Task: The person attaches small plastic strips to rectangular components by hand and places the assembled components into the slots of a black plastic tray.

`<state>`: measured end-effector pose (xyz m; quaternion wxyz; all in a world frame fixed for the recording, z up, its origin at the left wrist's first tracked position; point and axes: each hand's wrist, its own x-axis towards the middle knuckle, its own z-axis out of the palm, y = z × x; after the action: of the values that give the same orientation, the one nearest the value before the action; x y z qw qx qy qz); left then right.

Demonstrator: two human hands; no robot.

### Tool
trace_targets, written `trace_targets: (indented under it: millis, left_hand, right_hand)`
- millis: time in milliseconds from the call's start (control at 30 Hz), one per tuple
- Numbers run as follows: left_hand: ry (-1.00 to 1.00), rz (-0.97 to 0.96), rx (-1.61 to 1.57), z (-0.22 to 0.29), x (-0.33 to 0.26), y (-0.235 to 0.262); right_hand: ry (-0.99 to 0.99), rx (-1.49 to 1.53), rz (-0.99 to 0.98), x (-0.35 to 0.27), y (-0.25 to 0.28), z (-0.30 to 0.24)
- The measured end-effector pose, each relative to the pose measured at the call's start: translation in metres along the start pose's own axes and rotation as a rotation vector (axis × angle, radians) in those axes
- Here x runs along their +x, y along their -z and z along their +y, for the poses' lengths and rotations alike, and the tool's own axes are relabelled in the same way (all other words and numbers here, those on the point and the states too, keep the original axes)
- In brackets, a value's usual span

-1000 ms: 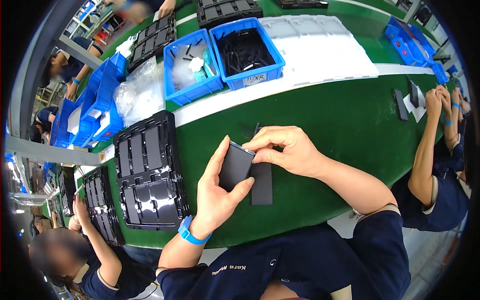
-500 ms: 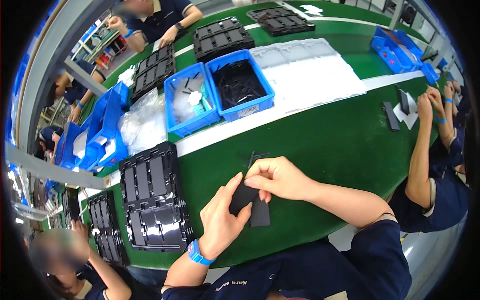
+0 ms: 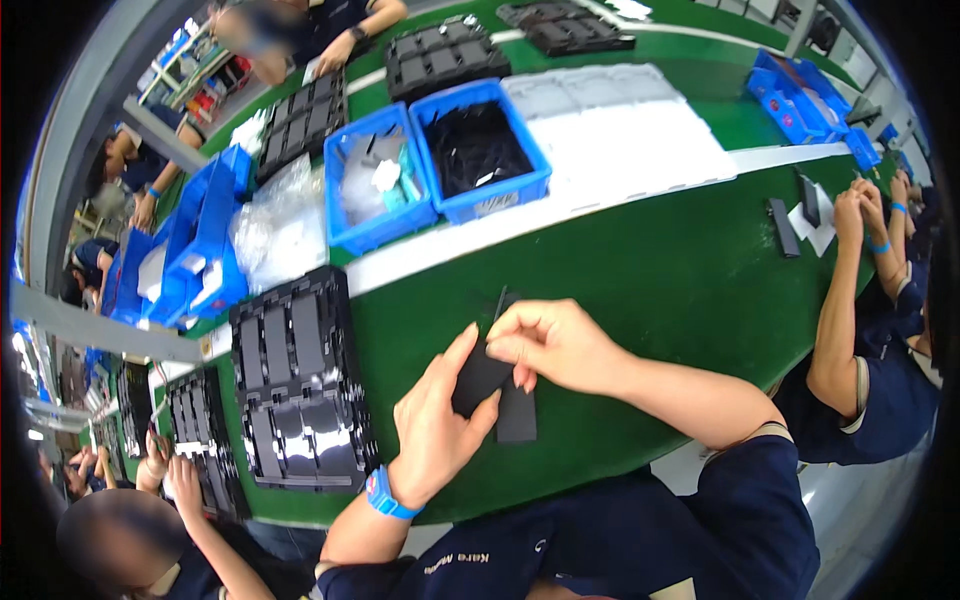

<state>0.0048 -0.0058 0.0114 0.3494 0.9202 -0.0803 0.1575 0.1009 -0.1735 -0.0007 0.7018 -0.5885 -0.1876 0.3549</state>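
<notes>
My left hand (image 3: 437, 415), with a blue band at the wrist, grips a flat black rectangular piece (image 3: 477, 383) between thumb and fingers. At the upper edge of that piece, my right hand (image 3: 550, 343) is closed in a pinch; whatever its fingertips hold is hidden. Thin black strips (image 3: 503, 299) show just beyond the right fingers, partly covered by them. Below the hands, a second flat black piece (image 3: 517, 415) lies on the green table (image 3: 630, 270).
Left of my hands stands a black tray (image 3: 303, 375) with rectangular pieces. Beyond are a blue bin (image 3: 378, 232) of mixed parts, a blue bin (image 3: 497, 208) of black strips and a white sheet (image 3: 630, 150). Co-workers sit at both sides and across.
The whole view has shifted slightly. My hands keep nearly the same hold on the black piece. At lower left a co-worker's hands have moved by their tray; the person across has leaned.
</notes>
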Motion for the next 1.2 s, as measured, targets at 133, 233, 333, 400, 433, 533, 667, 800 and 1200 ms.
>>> trace_targets:
  millis: [133, 233, 333, 400, 433, 533, 667, 800, 1200]
  left_hand:
    - [0.216, -0.066, -0.056, 0.005, -0.003, 0.002]
    - [0.152, -0.045, -0.033, -0.002, -0.003, -0.001]
    - [0.144, -0.042, -0.007, -0.004, -0.004, -0.001]
    - [0.158, -0.061, 0.020, -0.002, -0.005, 0.000]
    - [0.160, -0.063, 0.020, -0.003, -0.005, -0.001]
    - [0.126, -0.044, 0.022, -0.001, -0.005, -0.002]
    - [0.151, -0.068, 0.024, 0.007, -0.004, -0.002]
    - [0.184, -0.039, -0.047, 0.002, -0.011, -0.001]
    - [-0.018, 0.187, 0.121, 0.006, -0.004, 0.041]
  right_hand:
    - [-0.013, 0.052, 0.016, -0.001, 0.002, -0.006]
    - [0.002, 0.034, -0.014, 0.004, 0.006, -0.003]
    - [-0.010, 0.009, -0.015, 0.006, 0.006, -0.004]
    - [-0.032, -0.004, -0.013, 0.004, 0.004, -0.005]
    - [-0.037, -0.007, 0.003, 0.004, 0.002, -0.006]
    - [-0.044, -0.005, 0.030, 0.000, 0.001, -0.008]
    - [-0.018, -0.016, 0.046, -0.005, 0.002, -0.006]
    - [0.274, -0.344, 0.037, 0.008, 0.015, 0.008]
    - [0.487, -1.352, -0.029, 0.027, 0.026, 0.024]
